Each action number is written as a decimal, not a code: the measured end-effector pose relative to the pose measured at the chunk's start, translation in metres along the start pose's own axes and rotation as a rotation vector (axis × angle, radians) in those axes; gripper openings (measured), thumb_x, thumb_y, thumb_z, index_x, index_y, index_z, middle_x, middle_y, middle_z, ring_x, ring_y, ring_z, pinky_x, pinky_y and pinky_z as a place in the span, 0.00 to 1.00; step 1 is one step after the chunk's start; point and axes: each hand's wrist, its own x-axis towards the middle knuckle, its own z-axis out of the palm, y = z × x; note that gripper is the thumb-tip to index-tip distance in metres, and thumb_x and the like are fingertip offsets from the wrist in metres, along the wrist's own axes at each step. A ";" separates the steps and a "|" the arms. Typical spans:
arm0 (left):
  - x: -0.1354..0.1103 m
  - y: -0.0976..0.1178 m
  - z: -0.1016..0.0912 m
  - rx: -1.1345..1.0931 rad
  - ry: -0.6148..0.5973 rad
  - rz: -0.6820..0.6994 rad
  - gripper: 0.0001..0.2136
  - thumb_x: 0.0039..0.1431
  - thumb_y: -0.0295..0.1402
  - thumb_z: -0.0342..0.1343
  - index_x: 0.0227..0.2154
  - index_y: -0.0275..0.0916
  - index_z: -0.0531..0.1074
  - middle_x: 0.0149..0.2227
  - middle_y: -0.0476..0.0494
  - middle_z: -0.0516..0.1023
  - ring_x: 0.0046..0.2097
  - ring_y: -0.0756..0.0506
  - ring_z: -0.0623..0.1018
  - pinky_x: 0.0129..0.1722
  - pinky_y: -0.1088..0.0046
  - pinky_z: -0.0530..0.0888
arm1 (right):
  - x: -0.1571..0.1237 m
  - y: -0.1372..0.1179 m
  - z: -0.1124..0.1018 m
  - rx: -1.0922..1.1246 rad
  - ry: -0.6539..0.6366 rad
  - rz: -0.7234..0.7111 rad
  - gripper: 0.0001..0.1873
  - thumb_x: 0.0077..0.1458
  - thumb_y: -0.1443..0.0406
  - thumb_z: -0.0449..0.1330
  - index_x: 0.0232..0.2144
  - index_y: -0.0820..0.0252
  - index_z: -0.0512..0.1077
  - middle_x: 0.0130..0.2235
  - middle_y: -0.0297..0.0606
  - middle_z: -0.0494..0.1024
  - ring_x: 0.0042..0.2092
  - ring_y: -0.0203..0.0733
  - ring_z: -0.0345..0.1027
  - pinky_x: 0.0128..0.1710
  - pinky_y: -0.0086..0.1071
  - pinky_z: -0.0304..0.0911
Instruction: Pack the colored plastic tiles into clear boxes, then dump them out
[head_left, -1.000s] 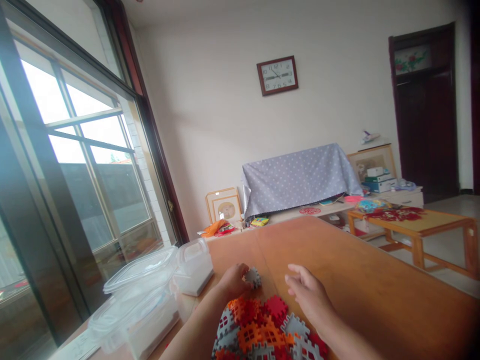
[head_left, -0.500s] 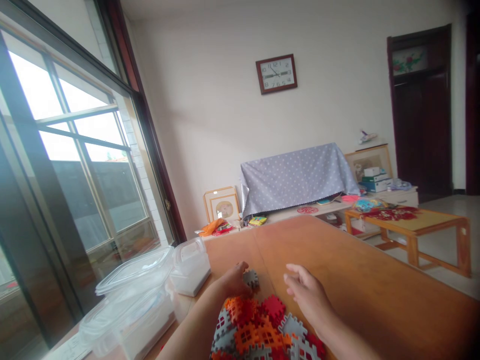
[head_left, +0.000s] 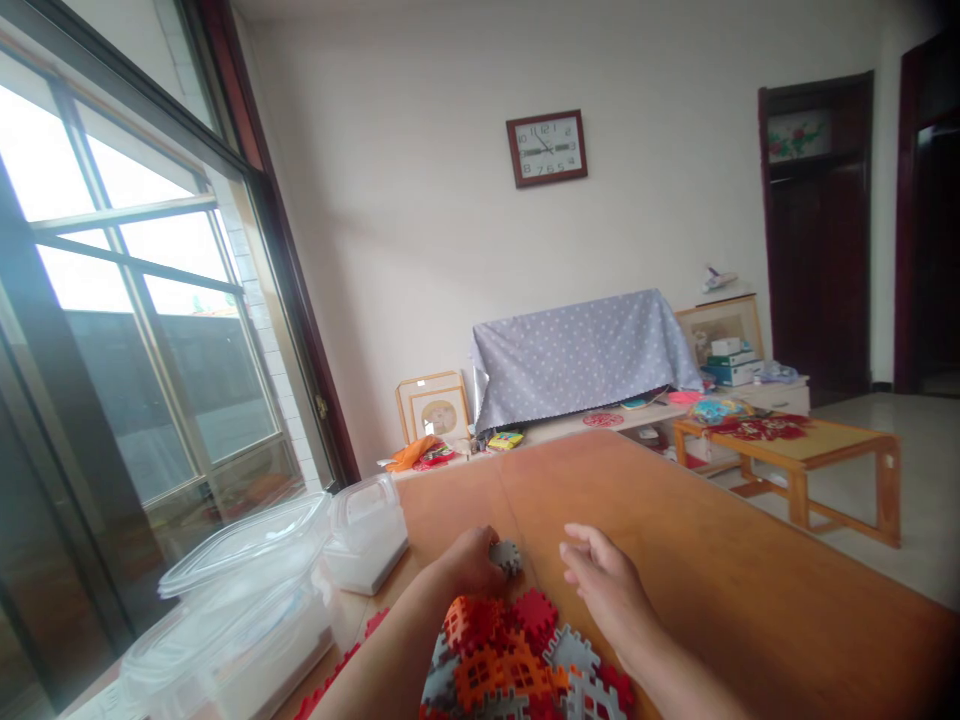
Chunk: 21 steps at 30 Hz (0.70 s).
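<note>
My left hand (head_left: 478,562) is closed around a grey plastic interlocking tile (head_left: 507,556) with toothed edges, just above the table. My right hand (head_left: 600,570) is to the right of it, fingers apart, with nothing visible in it. Below and between my hands is a pile of similar tiles: orange ones (head_left: 480,676), a red one (head_left: 535,614) and a grey one (head_left: 571,650). Some have window-like openings. A line of red toothed pieces (head_left: 330,682) shows partly behind my left forearm.
Clear plastic boxes with lids (head_left: 247,610) stand along the table's left side, with a smaller container (head_left: 366,545) beyond them. The brown table (head_left: 675,530) stretches away to the right. Past it are a low wooden table (head_left: 847,445) and a cloth-covered object (head_left: 577,360) by the wall.
The view has turned slightly to the right. More of the red pieces shows beside my left forearm. My left hand keeps the grey tile, and my right hand stays much as it was.
</note>
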 end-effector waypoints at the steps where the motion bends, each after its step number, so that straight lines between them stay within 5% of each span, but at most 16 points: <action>1: 0.001 0.005 0.002 -0.010 -0.001 0.011 0.23 0.40 0.34 0.65 0.44 0.39 0.74 0.40 0.46 0.80 0.38 0.43 0.76 0.32 0.74 0.68 | 0.000 0.000 0.000 0.006 0.002 0.004 0.29 0.54 0.49 0.57 0.53 0.58 0.69 0.43 0.41 0.77 0.40 0.47 0.77 0.39 0.37 0.68; 11: 0.000 0.052 0.010 -0.065 -0.061 0.105 0.23 0.42 0.34 0.65 0.45 0.40 0.75 0.41 0.47 0.81 0.39 0.43 0.79 0.32 0.75 0.70 | 0.001 -0.003 -0.002 0.017 0.047 -0.024 0.28 0.54 0.51 0.58 0.53 0.59 0.70 0.42 0.42 0.80 0.39 0.47 0.76 0.39 0.38 0.68; 21: -0.002 0.053 0.008 -0.083 -0.093 0.084 0.27 0.39 0.37 0.67 0.47 0.39 0.74 0.44 0.44 0.80 0.42 0.41 0.79 0.33 0.74 0.71 | 0.000 -0.002 -0.004 0.018 0.040 -0.021 0.27 0.55 0.51 0.58 0.53 0.59 0.70 0.43 0.42 0.80 0.39 0.47 0.77 0.41 0.38 0.69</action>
